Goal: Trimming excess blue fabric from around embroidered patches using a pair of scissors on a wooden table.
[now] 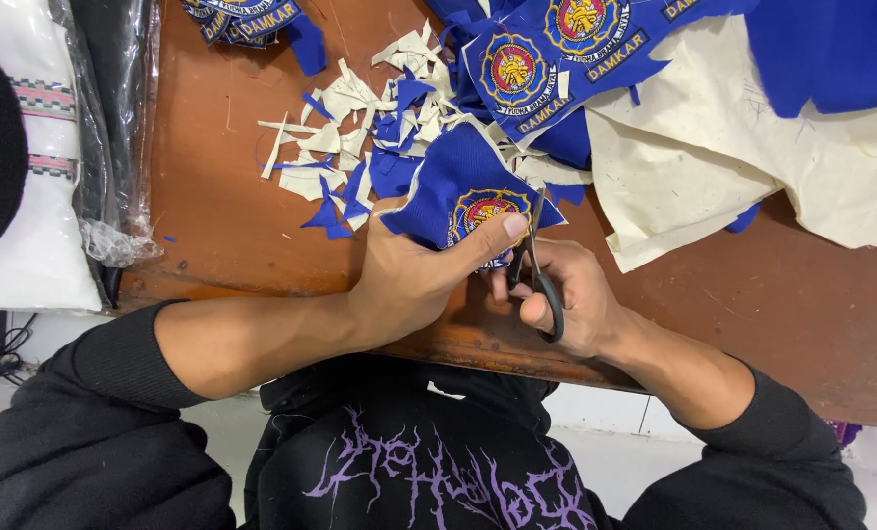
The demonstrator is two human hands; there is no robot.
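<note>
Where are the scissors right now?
In the head view, the small black-handled scissors are in the right hand, near the table's front edge, blades pointing up against the blue embroidered fabric patch that the left hand holds.

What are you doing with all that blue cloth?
A person is cutting around a round embroidered badge on a blue cloth piece. The left hand pinches the cloth steady while the right hand works black scissors at its edge. Blue and cream scraps lie on the brown table.
</note>
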